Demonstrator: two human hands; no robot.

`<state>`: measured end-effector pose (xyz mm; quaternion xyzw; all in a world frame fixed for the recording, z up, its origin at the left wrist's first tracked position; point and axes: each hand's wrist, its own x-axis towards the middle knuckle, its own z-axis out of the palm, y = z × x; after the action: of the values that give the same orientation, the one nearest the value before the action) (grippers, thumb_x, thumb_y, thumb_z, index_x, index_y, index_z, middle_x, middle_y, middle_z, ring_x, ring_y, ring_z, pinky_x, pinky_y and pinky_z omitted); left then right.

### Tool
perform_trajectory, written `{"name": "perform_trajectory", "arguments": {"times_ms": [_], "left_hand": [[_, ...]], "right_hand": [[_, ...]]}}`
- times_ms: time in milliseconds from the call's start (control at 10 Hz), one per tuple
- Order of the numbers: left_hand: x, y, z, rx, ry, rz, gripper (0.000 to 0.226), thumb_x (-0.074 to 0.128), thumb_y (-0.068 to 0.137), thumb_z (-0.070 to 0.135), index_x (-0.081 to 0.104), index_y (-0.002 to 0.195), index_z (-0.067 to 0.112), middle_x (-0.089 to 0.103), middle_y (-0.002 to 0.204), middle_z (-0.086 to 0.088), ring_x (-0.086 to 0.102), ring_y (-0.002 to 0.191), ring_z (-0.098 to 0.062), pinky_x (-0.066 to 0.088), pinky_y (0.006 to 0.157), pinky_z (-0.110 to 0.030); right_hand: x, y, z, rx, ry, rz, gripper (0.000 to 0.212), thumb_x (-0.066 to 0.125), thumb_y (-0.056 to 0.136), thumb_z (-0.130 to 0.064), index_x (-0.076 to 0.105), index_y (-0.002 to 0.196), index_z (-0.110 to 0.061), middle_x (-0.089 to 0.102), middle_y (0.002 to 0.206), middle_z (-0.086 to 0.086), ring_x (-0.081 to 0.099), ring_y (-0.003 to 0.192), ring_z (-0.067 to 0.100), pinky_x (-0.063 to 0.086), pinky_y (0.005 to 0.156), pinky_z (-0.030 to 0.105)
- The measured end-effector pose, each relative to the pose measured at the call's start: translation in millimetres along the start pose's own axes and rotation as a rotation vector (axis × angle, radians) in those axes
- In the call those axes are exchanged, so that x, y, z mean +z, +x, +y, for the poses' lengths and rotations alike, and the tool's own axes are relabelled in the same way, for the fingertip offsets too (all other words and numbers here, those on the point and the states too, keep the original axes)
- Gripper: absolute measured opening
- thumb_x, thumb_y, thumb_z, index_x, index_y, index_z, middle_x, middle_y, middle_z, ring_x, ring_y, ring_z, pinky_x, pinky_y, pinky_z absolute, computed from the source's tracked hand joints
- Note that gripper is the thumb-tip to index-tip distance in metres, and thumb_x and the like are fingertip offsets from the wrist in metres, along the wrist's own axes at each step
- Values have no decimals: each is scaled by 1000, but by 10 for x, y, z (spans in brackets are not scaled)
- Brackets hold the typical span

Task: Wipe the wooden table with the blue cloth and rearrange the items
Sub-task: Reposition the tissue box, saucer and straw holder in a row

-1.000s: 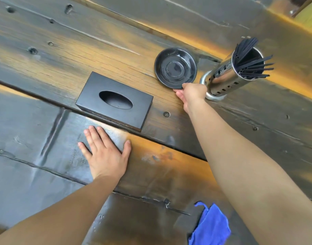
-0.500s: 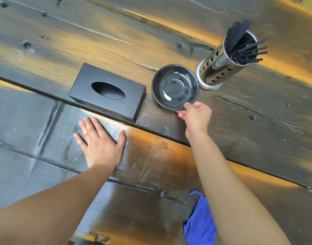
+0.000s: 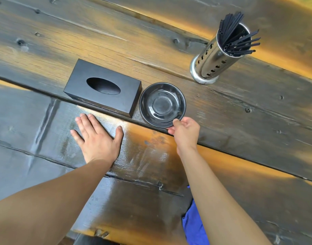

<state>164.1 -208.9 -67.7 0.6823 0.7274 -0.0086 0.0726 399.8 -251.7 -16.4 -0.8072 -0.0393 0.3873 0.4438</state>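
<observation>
A small black dish (image 3: 162, 104) lies on the dark wooden table (image 3: 116, 39), right beside a black tissue box (image 3: 103, 87). My right hand (image 3: 184, 131) pinches the dish's near rim. My left hand (image 3: 96, 138) lies flat on the table, fingers spread, just in front of the tissue box. The blue cloth (image 3: 194, 225) lies at the near edge, mostly hidden under my right forearm. A perforated steel holder (image 3: 213, 62) full of black straws stands at the back right.
The planks have deep seams and knots, and the wood near my left hand looks shiny. The table's near edge runs along the bottom of the view.
My right hand has dragged the black dish from beside the steel holder toward me and left, until it sits next to the tissue box. My left hand has stayed flat.
</observation>
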Motion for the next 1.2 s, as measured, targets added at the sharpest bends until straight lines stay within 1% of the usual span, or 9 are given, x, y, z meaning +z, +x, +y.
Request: {"name": "perform_trajectory", "arguments": {"times_ms": [200,400,600,700,800,900,1000,1100,1200], "left_hand": [[2,-4,-7,1,0,5,103,31,95,73,11,161,-2,11,170,-24,1,159,-36,1,126,-62],[19,0,-15,-1,-4,7,103,31,94,74,11,162,-1,11,170,-24,0,160,-35,0,126,-61],[31,-3,-21,2,-3,14,102,31,95,74,11,161,-1,12,169,-24,1,159,-36,1,126,-62],[38,-1,-27,5,-8,22,102,31,95,74,11,161,-1,12,169,-25,1,159,-36,2,126,-62],[41,-1,-25,5,-8,24,102,30,95,74,10,161,-1,12,169,-24,1,159,-36,2,126,-62],[39,-2,-21,7,-8,21,102,29,95,74,10,161,-1,12,169,-24,1,159,-36,2,126,-62],[38,0,-21,7,-6,19,103,29,95,74,10,162,-1,12,169,-25,1,159,-36,2,126,-62],[35,4,-23,7,-2,18,103,29,95,74,10,162,-1,12,169,-25,1,160,-36,2,126,-62],[38,1,-26,6,-3,20,103,30,94,74,10,161,-1,12,169,-25,1,159,-36,1,126,-61]], "right_hand": [[30,-35,88,1,-16,-13,8,64,100,-12,65,101,-20,77,82,2,73,57,3,58,61,19],[-4,-49,103,6,-42,-24,22,69,98,-13,65,119,-8,79,86,0,78,67,8,59,59,17],[-170,42,-23,-197,-367,80,62,79,85,-46,56,133,-15,74,67,-3,71,70,0,54,75,23],[-289,258,-250,-303,-278,164,77,83,79,-50,51,139,-14,68,104,-3,66,98,13,55,95,36],[-357,573,-549,-323,-166,171,107,85,73,-55,30,157,-17,51,146,3,50,134,17,42,115,42],[-355,853,-839,-316,-115,159,132,87,63,-59,8,164,-27,25,167,1,24,155,21,25,125,52],[-312,1055,-1049,-332,-32,127,144,93,59,-49,-3,164,-28,15,171,0,18,157,20,19,128,52],[-247,1166,-1159,-402,77,66,139,95,62,-31,1,163,-21,37,161,7,36,149,17,27,127,42],[-198,1222,-1205,-470,84,126,109,94,62,-28,28,149,-19,67,125,-2,57,124,10,41,117,40]]}}
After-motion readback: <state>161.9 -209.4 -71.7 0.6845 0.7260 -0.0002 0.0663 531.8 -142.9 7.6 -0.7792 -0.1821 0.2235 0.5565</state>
